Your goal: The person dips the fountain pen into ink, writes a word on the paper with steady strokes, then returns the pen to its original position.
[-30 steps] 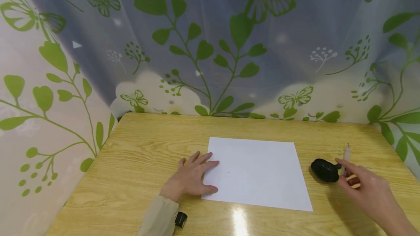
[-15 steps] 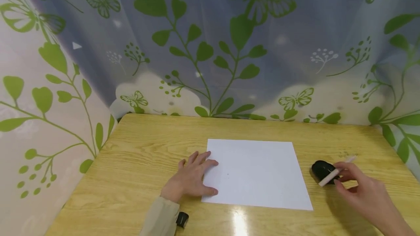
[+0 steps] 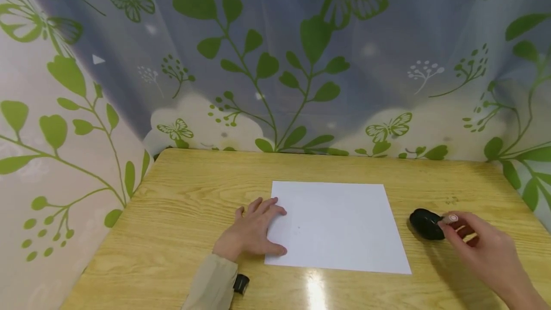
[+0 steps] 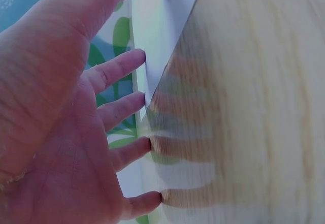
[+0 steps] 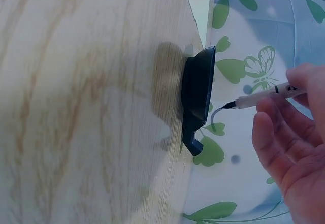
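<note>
A blank white sheet of paper (image 3: 340,228) lies on the wooden table. My left hand (image 3: 249,233) rests with spread fingers over its left edge; in the left wrist view, fingertips (image 4: 136,57) reach the sheet's corner. My right hand (image 3: 490,248) pinches a white pen (image 5: 254,99) between thumb and fingers. The right wrist view shows its black pointed tip, facing the small black dish. In the head view the pen's round butt end faces up. That glossy oval dish (image 3: 425,225), with a stubby handle, sits right of the paper, just left of my right fingertips.
A small black cylindrical piece (image 3: 241,283) juts out beside the left sleeve (image 3: 211,281). Faint marks (image 3: 452,200) show on the tabletop behind the right hand. A leaf-patterned curtain (image 3: 275,85) hangs along the table's back edge.
The pen, upright by the dish a second ago, has been swung round in my right fingers, first slanting across the dish, now with its butt end facing up. The left hand stays put.
</note>
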Demonstrator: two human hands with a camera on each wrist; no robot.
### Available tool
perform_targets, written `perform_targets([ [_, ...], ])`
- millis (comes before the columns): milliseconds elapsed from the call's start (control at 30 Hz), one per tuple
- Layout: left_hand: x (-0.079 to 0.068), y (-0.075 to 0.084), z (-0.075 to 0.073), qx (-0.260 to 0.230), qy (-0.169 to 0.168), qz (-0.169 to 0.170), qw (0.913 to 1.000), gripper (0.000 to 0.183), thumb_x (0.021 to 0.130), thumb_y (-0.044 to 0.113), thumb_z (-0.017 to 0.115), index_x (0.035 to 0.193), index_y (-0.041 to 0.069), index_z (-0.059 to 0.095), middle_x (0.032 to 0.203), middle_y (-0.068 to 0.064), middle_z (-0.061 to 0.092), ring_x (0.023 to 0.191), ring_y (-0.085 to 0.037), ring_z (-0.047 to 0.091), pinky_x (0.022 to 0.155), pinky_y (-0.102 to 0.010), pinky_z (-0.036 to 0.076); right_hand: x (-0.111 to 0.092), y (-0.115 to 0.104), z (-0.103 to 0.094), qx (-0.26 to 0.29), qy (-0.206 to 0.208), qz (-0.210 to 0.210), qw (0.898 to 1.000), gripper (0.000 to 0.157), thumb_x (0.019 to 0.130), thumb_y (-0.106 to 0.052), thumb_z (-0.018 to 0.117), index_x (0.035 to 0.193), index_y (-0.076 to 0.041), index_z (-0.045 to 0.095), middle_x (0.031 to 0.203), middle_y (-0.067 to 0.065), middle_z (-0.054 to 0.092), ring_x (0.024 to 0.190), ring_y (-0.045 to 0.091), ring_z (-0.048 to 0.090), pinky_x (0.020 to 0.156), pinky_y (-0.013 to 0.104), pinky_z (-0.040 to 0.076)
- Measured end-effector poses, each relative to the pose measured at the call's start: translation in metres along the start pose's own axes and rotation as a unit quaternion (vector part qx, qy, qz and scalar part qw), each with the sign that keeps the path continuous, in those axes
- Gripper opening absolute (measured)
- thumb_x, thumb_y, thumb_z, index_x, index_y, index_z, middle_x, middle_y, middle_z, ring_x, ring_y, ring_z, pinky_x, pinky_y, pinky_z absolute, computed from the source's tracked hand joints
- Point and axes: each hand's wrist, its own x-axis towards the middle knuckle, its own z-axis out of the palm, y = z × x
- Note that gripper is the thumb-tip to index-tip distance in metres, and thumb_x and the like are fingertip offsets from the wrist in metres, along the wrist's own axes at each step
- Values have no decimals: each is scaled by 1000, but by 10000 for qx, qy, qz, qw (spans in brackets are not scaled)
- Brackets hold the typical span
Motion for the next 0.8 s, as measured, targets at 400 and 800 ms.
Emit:
perform_targets([
  [400,1,1,0,-3,-41,-37,10000,76,77,52,83,141,30,49,168,-1,29,155,-42,22,114,-77,21,0,-2,-1,513,340,637,9961,23,82,4,71,103,-3,64,78,-44,51,51,-16,46,44,14,34],
  [800,0,0,0,-32,-63,-53,10000,76,77,51,83,142,30,49,169,-1,28,156,-42,21,114,-77,20,-3,-5,1,1000,282,1399,9847,21,84,-1,80,102,-7,72,77,-37,62,54,-10,55,46,13,41],
])
